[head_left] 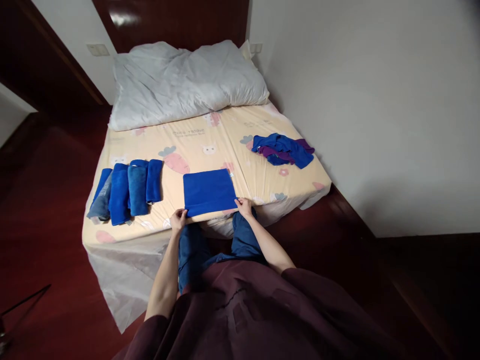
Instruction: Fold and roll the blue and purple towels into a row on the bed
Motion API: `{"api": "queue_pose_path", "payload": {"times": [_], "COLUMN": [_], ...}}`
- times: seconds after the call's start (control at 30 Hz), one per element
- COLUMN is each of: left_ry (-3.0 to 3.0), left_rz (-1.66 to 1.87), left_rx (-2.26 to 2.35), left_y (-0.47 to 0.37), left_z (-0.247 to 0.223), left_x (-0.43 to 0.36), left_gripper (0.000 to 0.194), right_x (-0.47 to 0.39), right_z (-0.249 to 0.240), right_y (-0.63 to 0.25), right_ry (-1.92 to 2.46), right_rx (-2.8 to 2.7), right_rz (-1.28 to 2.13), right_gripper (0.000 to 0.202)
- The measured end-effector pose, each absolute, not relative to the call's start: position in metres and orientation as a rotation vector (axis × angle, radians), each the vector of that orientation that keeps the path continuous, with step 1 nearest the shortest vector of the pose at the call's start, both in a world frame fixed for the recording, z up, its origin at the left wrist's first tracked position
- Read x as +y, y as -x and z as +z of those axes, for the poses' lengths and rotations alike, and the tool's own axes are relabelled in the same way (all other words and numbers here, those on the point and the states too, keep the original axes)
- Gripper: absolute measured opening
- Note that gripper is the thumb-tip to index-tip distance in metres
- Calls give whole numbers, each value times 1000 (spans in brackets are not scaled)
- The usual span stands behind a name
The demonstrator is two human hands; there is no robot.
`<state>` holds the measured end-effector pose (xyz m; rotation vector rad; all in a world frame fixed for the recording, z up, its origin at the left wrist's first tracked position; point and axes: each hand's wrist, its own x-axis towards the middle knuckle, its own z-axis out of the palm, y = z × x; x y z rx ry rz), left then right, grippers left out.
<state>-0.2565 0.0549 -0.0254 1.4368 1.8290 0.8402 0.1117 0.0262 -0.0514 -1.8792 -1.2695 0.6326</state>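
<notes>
A blue towel (209, 191) lies flat as a rectangle near the front edge of the bed. Its near left corner is pinched by my left hand (178, 220), fingers closed on the cloth. At the near right corner my right hand (243, 206) grips the same towel between thumb and fingers. The towel's near edge looks slightly folded over between my hands. Left of it sit several rolled towels (120, 194) in blue and grey-blue, side by side. To the right, blue and purple cloths (283, 149) lie in a loose heap.
The bed (210, 137) has a cream sheet printed with carrots and rabbits. A large white pillow or quilt (187, 82) lies at its head. A white wall (375, 110) stands on the right. Translucent plastic sheeting (127, 280) hangs off the bed's front left over dark red floor.
</notes>
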Motion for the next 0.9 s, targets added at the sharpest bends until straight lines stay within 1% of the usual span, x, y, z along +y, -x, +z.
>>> {"api": "queue_pose_path", "payload": {"times": [0.17, 0.27, 0.3, 0.37, 0.43, 0.53, 0.63, 0.77, 0.83, 0.9], "left_ry": [-1455, -1481, -1483, -1550, -1782, -2297, -2509, -2462, -2427, -2426], "left_rz": [789, 785, 798, 843, 858, 693, 490, 315, 253, 230], "left_rx": [1920, 1951, 1964, 1994, 1952, 1623, 1396, 1477, 1517, 1525], "left_y": [248, 243, 242, 238, 231, 210, 181, 151, 147, 152], "left_z": [-16, -7, -3, 3, 8, 9, 4, -7, -11, -14], "left_x": [55, 52, 50, 41, 27, -1, -21, -22, -14, -5], "left_gripper": [30, 28, 29, 33, 40, 50, 56, 59, 60, 65], "right_x": [34, 34, 30, 17, -3, -32, -45, -32, -21, -12], "right_z": [-47, -40, -36, -30, -25, -21, -21, -26, -29, -31], "right_y": [-112, -109, -107, -101, -92, -74, -54, -34, -33, -40], "right_ry": [1927, 1965, 1977, 1986, 1947, 1798, 1651, 1641, 1684, 1713], "right_rx": [-1236, -1212, -1197, -1191, -1277, -1632, -1970, -2121, -2135, -2136], "right_rz": [658, 641, 615, 487, 314, 219, 274, 328, 357, 358], "right_gripper": [32, 23, 25, 37, 45, 50, 54, 56, 55, 54]}}
